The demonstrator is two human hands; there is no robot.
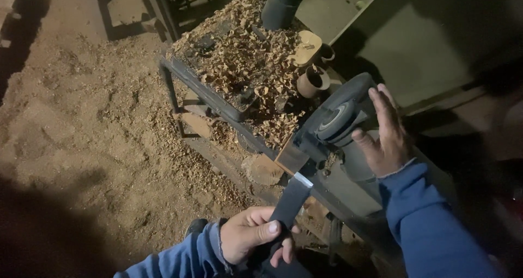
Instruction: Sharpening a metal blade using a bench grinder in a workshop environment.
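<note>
A flat dark blade point(291, 201) with a bright edge tip stands tilted at lower centre, its top end touching the grey grinding wheel point(338, 114) at centre right.

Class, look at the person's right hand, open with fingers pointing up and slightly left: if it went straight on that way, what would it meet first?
The right hand sits beside the grinding wheel. Its fingertips already overlap the wheel's dark upper guard, so that guard would probably be met first, though depth is unclear.
</note>
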